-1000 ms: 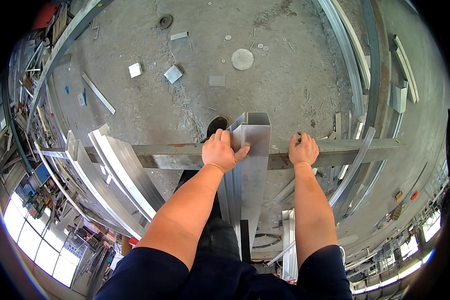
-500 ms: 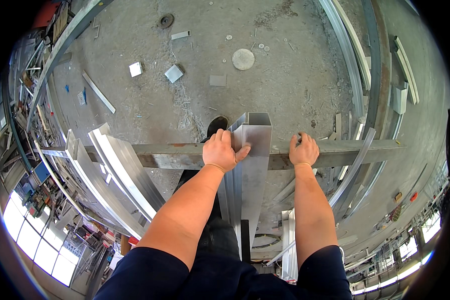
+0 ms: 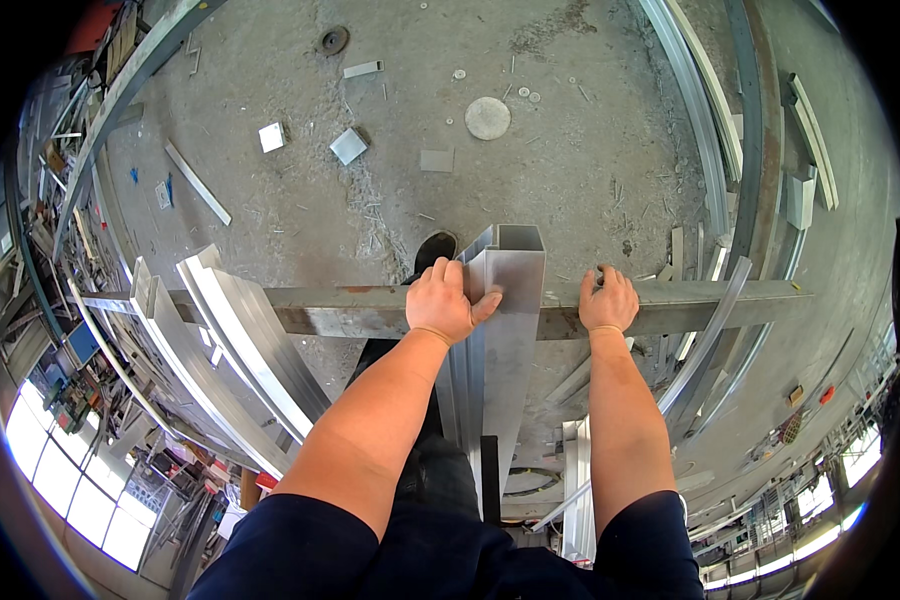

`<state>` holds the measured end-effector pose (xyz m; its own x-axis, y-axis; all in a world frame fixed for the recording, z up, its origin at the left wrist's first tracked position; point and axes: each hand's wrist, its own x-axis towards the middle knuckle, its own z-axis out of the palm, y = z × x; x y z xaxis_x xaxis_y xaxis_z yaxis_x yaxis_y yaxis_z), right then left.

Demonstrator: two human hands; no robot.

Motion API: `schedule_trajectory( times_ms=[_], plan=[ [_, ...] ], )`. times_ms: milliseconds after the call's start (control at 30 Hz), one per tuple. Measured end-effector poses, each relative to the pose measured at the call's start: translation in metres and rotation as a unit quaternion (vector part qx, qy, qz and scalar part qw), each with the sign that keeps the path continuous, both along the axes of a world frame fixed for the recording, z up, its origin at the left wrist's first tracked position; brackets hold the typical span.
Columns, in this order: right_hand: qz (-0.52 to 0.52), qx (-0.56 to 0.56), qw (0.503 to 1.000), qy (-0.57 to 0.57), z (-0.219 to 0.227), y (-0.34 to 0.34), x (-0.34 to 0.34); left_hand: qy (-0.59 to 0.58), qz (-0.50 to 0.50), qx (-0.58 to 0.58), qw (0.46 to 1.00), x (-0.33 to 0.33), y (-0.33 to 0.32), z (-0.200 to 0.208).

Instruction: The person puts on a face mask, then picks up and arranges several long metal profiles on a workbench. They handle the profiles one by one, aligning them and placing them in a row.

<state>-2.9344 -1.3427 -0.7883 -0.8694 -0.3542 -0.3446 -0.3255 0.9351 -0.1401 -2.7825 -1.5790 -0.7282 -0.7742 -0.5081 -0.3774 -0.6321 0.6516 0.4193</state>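
Observation:
A long silver aluminium profile, with a hollow box end facing away from me, lies lengthwise across a grey steel beam. My left hand is closed on the profile's left side, near the far end. Its thumb lies on the profile's face, and the curled fingers partly hide where they grip. To the right of the profile, apart from it, my right hand rests on the beam. Its fingers bend over the beam's far edge, with their undersides hidden.
More silver profiles lean over the beam at left, and a narrow bar crosses it at right. Metal offcuts and a round disc lie on the concrete floor. Long rails run along the right.

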Motion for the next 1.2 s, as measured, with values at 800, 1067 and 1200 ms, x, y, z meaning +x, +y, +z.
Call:
schedule_trajectory(
  times_ms=[800,1067,1200],
  plan=[
    [0.007,0.002,1.0,-0.003,-0.0018,0.0026,0.0003,-0.005,-0.003,0.0,1.0,-0.0012,-0.0003,0.0017],
    [0.006,0.004,1.0,0.0,-0.0032,0.0033,0.0008,-0.018,-0.009,-0.009,1.0,-0.0017,-0.0003,0.0014],
    [0.006,0.002,1.0,0.002,-0.0028,0.0027,0.0007,-0.014,-0.008,-0.012,1.0,-0.0027,0.0,0.0026]
  ],
)
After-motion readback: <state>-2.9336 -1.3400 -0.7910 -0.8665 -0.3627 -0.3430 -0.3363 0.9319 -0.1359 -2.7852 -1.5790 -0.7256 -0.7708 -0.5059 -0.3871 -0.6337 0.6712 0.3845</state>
